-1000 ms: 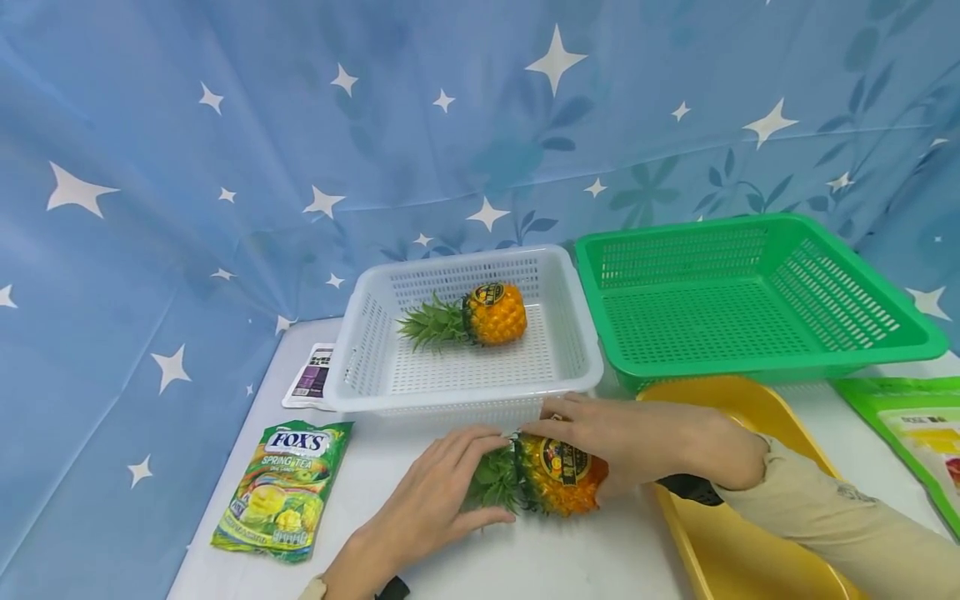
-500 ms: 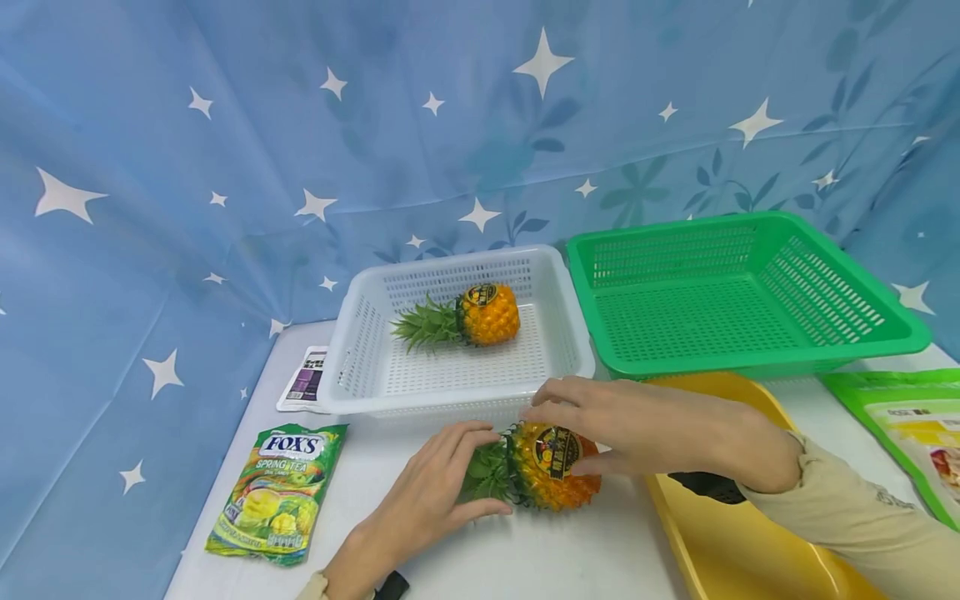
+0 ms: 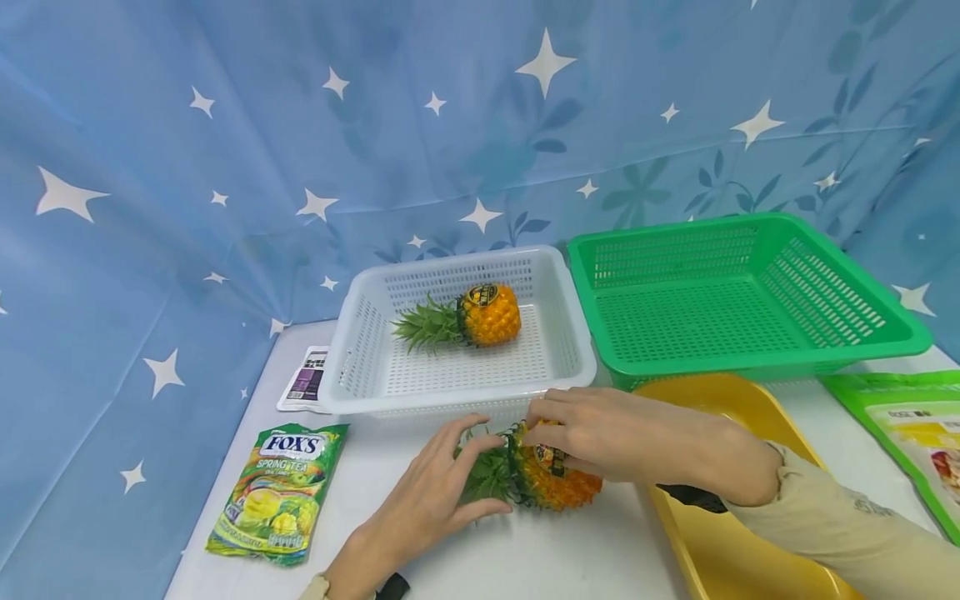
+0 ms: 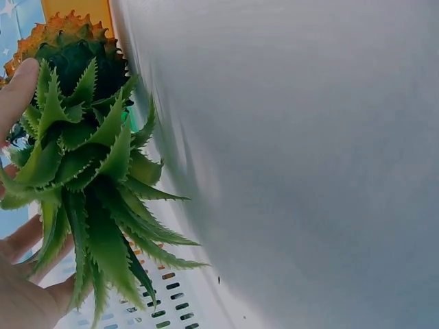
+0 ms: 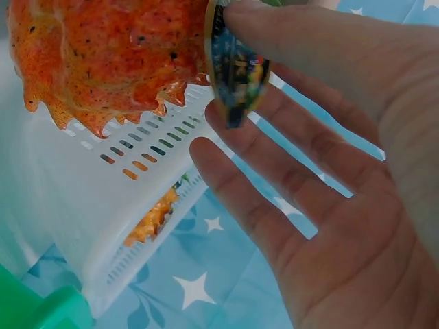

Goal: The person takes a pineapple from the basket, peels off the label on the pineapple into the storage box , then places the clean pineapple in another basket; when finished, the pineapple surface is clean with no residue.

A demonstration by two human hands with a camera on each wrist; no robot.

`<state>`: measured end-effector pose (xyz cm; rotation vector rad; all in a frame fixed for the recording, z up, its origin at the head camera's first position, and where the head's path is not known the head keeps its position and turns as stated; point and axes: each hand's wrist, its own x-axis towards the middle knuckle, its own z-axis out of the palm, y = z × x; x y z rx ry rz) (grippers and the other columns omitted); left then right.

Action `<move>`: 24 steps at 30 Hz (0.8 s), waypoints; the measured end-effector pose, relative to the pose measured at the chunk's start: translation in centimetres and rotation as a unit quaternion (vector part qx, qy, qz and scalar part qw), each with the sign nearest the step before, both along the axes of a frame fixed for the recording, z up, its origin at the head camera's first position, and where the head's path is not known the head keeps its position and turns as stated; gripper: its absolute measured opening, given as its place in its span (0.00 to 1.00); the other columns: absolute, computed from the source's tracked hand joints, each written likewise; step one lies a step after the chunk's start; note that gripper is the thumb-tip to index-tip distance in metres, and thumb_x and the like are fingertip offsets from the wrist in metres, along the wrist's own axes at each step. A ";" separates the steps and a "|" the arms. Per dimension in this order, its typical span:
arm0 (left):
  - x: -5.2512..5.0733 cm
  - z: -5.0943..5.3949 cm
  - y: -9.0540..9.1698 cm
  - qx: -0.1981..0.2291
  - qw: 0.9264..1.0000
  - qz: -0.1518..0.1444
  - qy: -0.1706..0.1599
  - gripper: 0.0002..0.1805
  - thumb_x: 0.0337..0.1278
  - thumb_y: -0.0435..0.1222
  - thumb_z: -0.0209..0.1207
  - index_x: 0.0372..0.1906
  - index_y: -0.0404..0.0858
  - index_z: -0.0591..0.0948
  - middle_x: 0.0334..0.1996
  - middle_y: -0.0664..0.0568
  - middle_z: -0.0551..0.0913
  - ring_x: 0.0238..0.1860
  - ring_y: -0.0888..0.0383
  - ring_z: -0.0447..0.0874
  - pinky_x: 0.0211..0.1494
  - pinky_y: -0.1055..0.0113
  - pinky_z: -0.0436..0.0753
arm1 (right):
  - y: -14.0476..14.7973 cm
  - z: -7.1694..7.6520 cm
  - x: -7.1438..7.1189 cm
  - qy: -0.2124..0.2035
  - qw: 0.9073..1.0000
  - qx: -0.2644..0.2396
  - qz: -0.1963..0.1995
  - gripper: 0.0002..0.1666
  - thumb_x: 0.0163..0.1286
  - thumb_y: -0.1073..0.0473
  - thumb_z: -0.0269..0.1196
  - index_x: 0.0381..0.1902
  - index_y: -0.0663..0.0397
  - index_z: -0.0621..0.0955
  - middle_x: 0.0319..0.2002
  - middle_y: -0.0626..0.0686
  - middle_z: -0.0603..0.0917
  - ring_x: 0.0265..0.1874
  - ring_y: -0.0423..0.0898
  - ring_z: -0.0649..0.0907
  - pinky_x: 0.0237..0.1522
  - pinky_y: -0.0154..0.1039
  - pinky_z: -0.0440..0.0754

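The pineapple (image 3: 562, 492) between the hands lies on its side on the white table (image 3: 570, 550), in front of the white basket, crown to the left. Behind everything hangs a blue curtain (image 3: 420, 50) patterned with white stars and leaf sprigs. The green basket (image 3: 750, 363) stands at the back right; the white basket (image 3: 450, 402) sits just beside it, and a yellow tub (image 3: 738, 542) stands in front, under the right forearm. A light green packet (image 3: 915, 425) lies at the right edge, and a FOX'S Spring Tea bag (image 3: 277, 496) lies on the left. Inside the white basket a second pineapple (image 3: 491, 315) rests sideways. The left hand (image 3: 431, 479) curls round the first pineapple's crown. The right hand (image 3: 600, 433) bends over its orange body. A purple-and-white sachet (image 3: 306, 382) lies just left of the white basket. Smallest is the dark label (image 5: 236, 75), touched by the right thumb; whether that hand pinches it, I cannot tell.
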<state>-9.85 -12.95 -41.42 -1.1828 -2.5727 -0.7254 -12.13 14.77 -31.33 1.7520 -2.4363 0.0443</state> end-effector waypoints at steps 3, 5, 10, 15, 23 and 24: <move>-0.1 -0.1 0.0 0.000 1.000 -0.003 0.017 0.39 0.53 0.55 0.75 0.67 0.44 0.75 0.70 0.45 0.70 0.67 0.46 0.75 0.64 0.52 0.82 | -0.1 -0.1 -0.2 -0.009 1.000 -0.003 -0.004 0.25 0.60 0.62 0.80 0.55 0.51 0.85 0.50 0.47 0.82 0.44 0.41 0.83 0.46 0.34 0.85; -0.2 -0.2 0.0 -0.002 1.000 -0.004 0.023 0.39 0.54 0.55 0.75 0.67 0.44 0.75 0.69 0.45 0.71 0.66 0.47 0.76 0.63 0.53 0.82 | -0.1 -0.1 -0.2 -0.016 1.000 -0.006 -0.005 0.24 0.60 0.63 0.80 0.54 0.51 0.86 0.49 0.47 0.83 0.42 0.40 0.83 0.44 0.34 0.85; -0.2 -0.3 -0.1 -0.005 1.000 -0.007 0.028 0.40 0.56 0.56 0.73 0.70 0.44 0.74 0.67 0.46 0.73 0.63 0.48 0.77 0.62 0.53 0.82 | -0.1 -0.2 -0.4 -0.019 1.000 -0.012 -0.003 0.23 0.60 0.64 0.79 0.52 0.49 0.87 0.47 0.46 0.83 0.39 0.39 0.83 0.41 0.33 0.85; -0.2 -0.4 -0.2 -0.009 1.000 -0.007 0.020 0.41 0.56 0.56 0.73 0.71 0.45 0.73 0.64 0.48 0.74 0.62 0.51 0.78 0.60 0.55 0.83 | 0.0 -0.4 -0.6 -0.019 0.999 -0.027 0.004 0.20 0.61 0.63 0.79 0.51 0.47 0.87 0.43 0.44 0.82 0.36 0.38 0.80 0.38 0.32 0.83; 0.0 -0.2 -0.4 -0.007 1.000 -0.005 0.016 0.41 0.56 0.55 0.74 0.71 0.45 0.74 0.60 0.51 0.75 0.58 0.54 0.78 0.56 0.57 0.84 | -0.2 -0.7 -0.7 0.007 0.998 -0.057 0.020 0.15 0.61 0.63 0.79 0.45 0.48 0.88 0.39 0.44 0.81 0.34 0.38 0.78 0.38 0.31 0.81; 0.0 -0.2 -0.4 -0.006 1.000 -0.005 0.015 0.41 0.56 0.55 0.74 0.71 0.45 0.74 0.60 0.51 0.75 0.57 0.55 0.78 0.55 0.58 0.84 | -0.2 -0.7 -0.7 0.011 0.998 -0.059 0.022 0.15 0.61 0.63 0.79 0.44 0.48 0.87 0.39 0.44 0.81 0.34 0.38 0.77 0.38 0.31 0.81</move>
